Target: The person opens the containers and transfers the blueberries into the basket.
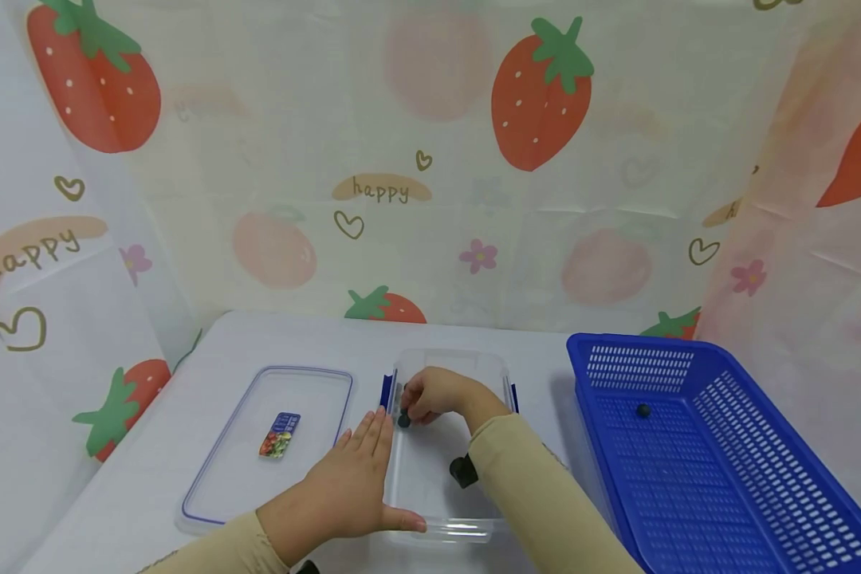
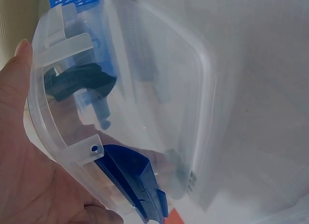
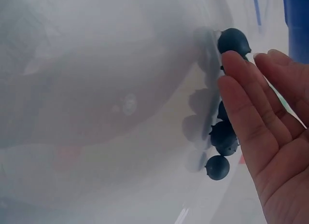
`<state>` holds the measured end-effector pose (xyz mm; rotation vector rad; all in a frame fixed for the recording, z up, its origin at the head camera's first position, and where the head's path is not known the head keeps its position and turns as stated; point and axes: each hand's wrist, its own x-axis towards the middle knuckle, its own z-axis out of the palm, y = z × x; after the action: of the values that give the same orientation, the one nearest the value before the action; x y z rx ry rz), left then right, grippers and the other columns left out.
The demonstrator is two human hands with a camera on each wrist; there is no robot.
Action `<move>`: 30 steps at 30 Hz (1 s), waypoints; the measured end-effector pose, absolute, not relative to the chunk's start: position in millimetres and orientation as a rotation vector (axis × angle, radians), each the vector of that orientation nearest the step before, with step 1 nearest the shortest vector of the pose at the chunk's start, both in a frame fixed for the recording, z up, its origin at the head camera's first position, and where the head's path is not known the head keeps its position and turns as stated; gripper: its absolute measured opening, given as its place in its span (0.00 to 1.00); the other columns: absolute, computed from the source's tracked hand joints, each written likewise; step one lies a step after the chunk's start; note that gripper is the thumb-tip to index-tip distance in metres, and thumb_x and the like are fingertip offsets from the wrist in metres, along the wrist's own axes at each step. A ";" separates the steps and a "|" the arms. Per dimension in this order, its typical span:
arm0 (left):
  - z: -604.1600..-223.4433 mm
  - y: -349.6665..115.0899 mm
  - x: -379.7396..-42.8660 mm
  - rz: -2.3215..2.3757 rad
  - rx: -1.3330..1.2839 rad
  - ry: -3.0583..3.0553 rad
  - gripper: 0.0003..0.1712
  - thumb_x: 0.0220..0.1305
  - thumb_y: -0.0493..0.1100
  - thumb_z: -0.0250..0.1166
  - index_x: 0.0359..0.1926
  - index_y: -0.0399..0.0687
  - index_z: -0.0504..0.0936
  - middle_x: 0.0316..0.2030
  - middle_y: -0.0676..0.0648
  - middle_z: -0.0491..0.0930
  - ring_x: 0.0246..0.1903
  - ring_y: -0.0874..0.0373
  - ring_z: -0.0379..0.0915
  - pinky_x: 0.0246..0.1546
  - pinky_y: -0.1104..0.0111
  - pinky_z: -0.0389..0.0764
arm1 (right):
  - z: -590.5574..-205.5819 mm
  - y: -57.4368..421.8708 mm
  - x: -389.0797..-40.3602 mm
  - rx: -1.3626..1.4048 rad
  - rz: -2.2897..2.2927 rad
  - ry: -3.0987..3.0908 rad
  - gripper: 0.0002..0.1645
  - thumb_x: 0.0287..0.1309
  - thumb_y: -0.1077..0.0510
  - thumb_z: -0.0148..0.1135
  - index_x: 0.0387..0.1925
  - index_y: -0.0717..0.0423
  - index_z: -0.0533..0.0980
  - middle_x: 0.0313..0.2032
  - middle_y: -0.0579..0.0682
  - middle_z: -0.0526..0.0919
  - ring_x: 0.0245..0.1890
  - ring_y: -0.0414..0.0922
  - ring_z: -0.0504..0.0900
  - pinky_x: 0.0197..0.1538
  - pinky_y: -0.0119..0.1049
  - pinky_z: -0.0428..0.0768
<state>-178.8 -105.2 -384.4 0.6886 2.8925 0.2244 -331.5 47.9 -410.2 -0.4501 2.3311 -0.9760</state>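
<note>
A clear plastic container (image 1: 430, 486) with blue side latches (image 2: 130, 171) stands in front of me. My left hand (image 1: 347, 482) lies flat along its left side, fingers straight and thumb spread to the near rim. My right hand (image 1: 441, 395) reaches down inside, by the left wall. There, several dark blueberries (image 3: 217, 167) sit in a row along the wall. In the right wrist view, the fingertips touch or nearly touch the row, close to the blueberry (image 3: 234, 43) at its end. Some berries are partly hidden by the fingers; the palm holds nothing.
A clear lid (image 1: 218, 494) with a colourful label (image 1: 280, 435) lies left of the container. At the right stands a blue perforated basket (image 1: 610, 478) with one dark berry (image 1: 642, 410) in it. Printed cloth (image 1: 459, 199) hangs behind the white table.
</note>
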 end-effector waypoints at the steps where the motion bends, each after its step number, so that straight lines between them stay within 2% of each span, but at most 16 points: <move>1: -384.4 -105.1 -178.8 0.228 0.687 2.894 0.75 0.34 0.87 0.44 0.68 0.31 0.48 0.69 0.34 0.44 0.68 0.42 0.39 0.62 0.47 0.54 | -410.4 47.7 -331.0 -0.444 -0.972 2.332 0.08 0.51 0.70 0.61 0.35 0.61 0.80 0.29 0.51 0.81 0.29 0.44 0.80 0.37 0.35 0.80; 12: -382.6 -104.9 -178.5 0.245 0.686 2.885 0.75 0.34 0.87 0.44 0.68 0.30 0.48 0.69 0.33 0.44 0.68 0.41 0.39 0.62 0.48 0.54 | -414.2 49.0 -330.7 -0.526 -0.867 2.333 0.14 0.46 0.70 0.65 0.38 0.57 0.80 0.31 0.49 0.81 0.32 0.42 0.77 0.39 0.34 0.79; 22: -381.0 -104.0 -178.7 0.262 0.688 2.886 0.74 0.35 0.86 0.45 0.67 0.29 0.48 0.68 0.33 0.44 0.68 0.41 0.39 0.61 0.47 0.54 | -414.4 48.4 -334.7 -0.515 -1.046 2.295 0.04 0.51 0.68 0.63 0.31 0.60 0.77 0.28 0.51 0.82 0.29 0.43 0.81 0.35 0.34 0.80; 30: -382.5 -103.8 -179.1 0.266 0.684 2.882 0.75 0.34 0.86 0.46 0.67 0.30 0.48 0.68 0.33 0.44 0.68 0.41 0.39 0.62 0.47 0.54 | -414.5 47.1 -335.4 -0.511 -1.093 2.285 0.02 0.51 0.68 0.63 0.29 0.61 0.77 0.27 0.51 0.83 0.29 0.43 0.82 0.34 0.34 0.81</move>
<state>-179.1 -103.8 -382.5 0.6843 2.8819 0.2657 -335.4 47.1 -414.5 -0.5109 2.2854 -1.0932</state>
